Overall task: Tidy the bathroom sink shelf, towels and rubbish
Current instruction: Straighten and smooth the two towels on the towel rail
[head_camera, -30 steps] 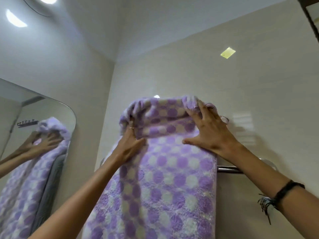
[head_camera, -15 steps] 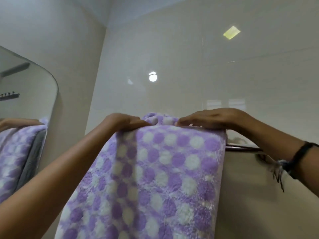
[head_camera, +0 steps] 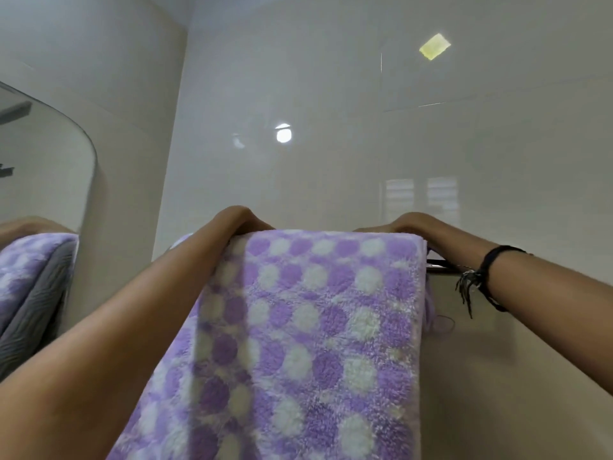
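The purple dotted towel [head_camera: 318, 327] hangs over the rail [head_camera: 441, 264], soft, thick and light, so the left hand [head_camera: 242, 219] and right hand [head_camera: 411, 222], fingers curled over its top fold, hold it best at the corners.

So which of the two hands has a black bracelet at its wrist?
The right hand, resting on the right end of the purple dotted towel by the towel rail. The left hand has a bare wrist.

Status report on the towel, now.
Left hand and right hand both on top edge of purple dotted towel. Towel draped over rail, hanging flat. Nothing blocking.
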Demonstrator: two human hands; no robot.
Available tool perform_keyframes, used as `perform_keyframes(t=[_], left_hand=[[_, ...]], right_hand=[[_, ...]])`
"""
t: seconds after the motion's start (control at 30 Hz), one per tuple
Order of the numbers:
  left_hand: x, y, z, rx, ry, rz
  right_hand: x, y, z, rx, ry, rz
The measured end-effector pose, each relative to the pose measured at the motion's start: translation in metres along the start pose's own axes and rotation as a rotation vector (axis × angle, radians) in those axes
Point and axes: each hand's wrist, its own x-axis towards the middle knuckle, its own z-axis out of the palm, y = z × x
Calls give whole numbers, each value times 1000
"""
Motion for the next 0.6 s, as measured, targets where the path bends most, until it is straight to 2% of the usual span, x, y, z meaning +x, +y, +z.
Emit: perform_keyframes(t=[0.07,0.13,0.2,0.27,0.3,0.37,0.5,0.6], left_hand=[[0,-5,4,-84,29,70],[3,-6,10,-5,165,280],[-3,0,15,167,347,442],[-6,2,17,165,443,543],[-7,2,16,136,420,574],[-7,-1,11,61,313,528],[-19,-3,4,87,61,395],[-27,-3,3,56,17,262]], right_hand=[[-3,-9,-4,-6,-132,-9],[-3,-20,-7,-69,-240,-129],[-5,-35,-7,-120,-246,-240],[2,-47,-5,-105,-197,-311],[4,-53,-3,-53,-183,-325],[13,-62,1,10,-229,-331],[22,-80,-4,143,-499,-175],[27,-92,-6,141,-570,-141]])
